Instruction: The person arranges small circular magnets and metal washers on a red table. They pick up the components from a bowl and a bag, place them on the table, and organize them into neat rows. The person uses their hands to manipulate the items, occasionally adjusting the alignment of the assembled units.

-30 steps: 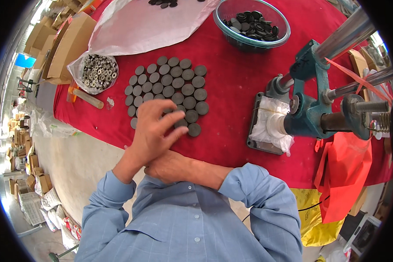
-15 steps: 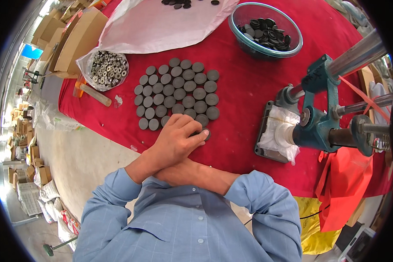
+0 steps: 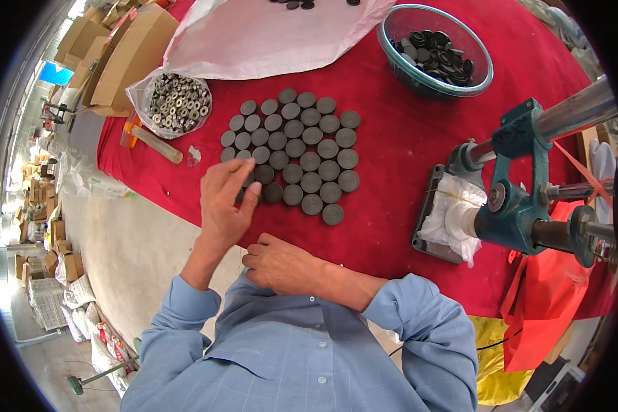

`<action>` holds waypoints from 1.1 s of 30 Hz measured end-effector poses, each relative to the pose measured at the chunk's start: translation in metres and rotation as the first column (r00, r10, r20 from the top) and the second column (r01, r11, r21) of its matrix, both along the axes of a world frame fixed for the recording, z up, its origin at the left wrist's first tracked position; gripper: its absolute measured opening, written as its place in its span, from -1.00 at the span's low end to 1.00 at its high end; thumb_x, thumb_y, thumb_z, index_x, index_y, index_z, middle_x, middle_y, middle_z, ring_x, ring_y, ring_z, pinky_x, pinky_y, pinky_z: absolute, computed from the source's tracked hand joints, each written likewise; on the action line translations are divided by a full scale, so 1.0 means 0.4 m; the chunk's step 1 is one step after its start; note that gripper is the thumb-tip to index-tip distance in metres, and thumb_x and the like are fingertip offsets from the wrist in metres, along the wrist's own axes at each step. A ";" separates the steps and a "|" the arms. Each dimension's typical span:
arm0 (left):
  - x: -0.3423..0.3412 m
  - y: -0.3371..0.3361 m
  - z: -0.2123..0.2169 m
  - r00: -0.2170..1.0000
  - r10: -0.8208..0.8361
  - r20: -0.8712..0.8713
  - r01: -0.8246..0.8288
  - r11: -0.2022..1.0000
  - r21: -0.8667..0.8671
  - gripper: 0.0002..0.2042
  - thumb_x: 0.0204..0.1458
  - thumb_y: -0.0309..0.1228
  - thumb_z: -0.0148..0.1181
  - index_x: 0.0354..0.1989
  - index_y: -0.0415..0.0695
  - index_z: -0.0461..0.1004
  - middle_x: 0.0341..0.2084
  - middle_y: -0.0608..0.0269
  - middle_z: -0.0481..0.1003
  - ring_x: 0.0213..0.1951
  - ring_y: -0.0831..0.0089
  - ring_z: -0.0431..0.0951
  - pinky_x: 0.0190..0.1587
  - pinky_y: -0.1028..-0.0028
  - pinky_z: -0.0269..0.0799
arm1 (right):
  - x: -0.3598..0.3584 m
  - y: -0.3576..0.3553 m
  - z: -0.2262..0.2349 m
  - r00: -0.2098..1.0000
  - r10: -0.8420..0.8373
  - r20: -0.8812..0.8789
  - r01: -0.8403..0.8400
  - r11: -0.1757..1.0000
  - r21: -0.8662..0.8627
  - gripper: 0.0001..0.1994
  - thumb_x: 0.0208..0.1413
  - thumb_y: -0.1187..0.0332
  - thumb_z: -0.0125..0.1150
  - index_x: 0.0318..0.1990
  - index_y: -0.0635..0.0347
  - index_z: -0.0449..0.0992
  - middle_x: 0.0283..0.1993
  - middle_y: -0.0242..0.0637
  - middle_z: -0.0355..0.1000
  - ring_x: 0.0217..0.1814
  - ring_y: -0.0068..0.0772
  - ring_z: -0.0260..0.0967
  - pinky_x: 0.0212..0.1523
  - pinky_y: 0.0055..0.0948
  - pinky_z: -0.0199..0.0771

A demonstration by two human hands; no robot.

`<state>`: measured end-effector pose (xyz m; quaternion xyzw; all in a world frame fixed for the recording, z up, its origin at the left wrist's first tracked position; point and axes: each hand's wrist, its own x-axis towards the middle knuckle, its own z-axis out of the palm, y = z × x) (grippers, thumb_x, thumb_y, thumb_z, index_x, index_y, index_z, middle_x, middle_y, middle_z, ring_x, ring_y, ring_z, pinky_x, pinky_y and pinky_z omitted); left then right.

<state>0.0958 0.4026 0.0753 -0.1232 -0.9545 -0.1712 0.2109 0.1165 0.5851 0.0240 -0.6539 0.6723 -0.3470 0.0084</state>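
Observation:
Many round dark-grey discs (image 3: 310, 161) lie flat in close rows on the red cloth. My left hand (image 3: 224, 202) is over the near left corner of this group, thumb and fingers apart, nothing visible between them. Its fingertips cover some discs there; whether they touch them I cannot tell. At the table's near edge, in front of my shirt, my right hand (image 3: 281, 264) rests with fingers curled in. What those fingers hold, if anything, is hidden. One disc (image 3: 333, 214) sits at the near right end of the rows.
On the right stands a green hand press (image 3: 511, 199) with a plastic-wrapped base. A clear bowl (image 3: 484, 86) of black discs is at the far right. Far left are a bag of metal rings (image 3: 178, 104), a wooden-handled tool (image 3: 159, 145) and a cardboard box (image 3: 136, 58).
My left hand has moved left from the near right disc to the near left discs, its fingers now apart. It has uncovered my right hand, which it crossed before.

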 end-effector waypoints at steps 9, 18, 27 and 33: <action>-0.018 -0.026 -0.017 0.999 -0.028 0.032 0.035 0.972 -0.233 -0.59 0.21 -0.38 0.36 0.24 -0.14 0.64 0.21 0.26 0.60 0.17 0.17 0.53 0.25 0.12 0.30 | 0.000 0.002 -0.005 1.000 0.000 0.004 0.000 1.000 0.015 -0.93 0.00 0.37 0.35 -0.48 0.03 0.60 -0.29 -0.45 0.45 -0.06 -0.40 0.43 0.01 -0.34 0.35; -0.009 -0.024 -0.053 1.000 0.003 0.003 -0.003 0.980 -0.197 -0.60 0.22 -0.42 0.31 0.25 -0.13 0.63 0.23 0.28 0.59 0.18 0.20 0.52 0.27 0.13 0.27 | 0.000 0.006 0.006 1.000 -0.004 -0.017 0.004 0.999 0.044 -0.91 0.08 0.37 0.31 -0.46 0.03 0.58 -0.29 -0.45 0.42 -0.07 -0.41 0.40 0.00 -0.36 0.33; 0.014 -0.003 -0.025 0.998 -0.052 -0.041 0.047 0.993 -0.112 -0.62 0.17 -0.47 0.33 0.19 -0.16 0.66 0.20 0.23 0.61 0.17 0.14 0.55 0.24 0.13 0.32 | -0.004 0.007 0.001 1.000 -0.006 -0.015 0.007 0.999 0.040 -0.94 0.09 0.36 0.31 -0.40 0.03 0.65 -0.25 -0.45 0.44 -0.04 -0.40 0.42 0.03 -0.34 0.35; 0.038 0.012 -0.037 0.997 -0.080 0.003 0.080 0.989 -0.127 -0.64 0.17 -0.43 0.36 0.16 -0.11 0.69 0.18 0.27 0.64 0.16 0.18 0.56 0.22 0.11 0.33 | 0.001 0.001 -0.007 1.000 0.021 -0.004 -0.021 0.998 0.052 -0.95 0.10 0.35 0.31 -0.36 0.03 0.67 -0.23 -0.46 0.46 0.02 -0.40 0.43 0.14 -0.33 0.37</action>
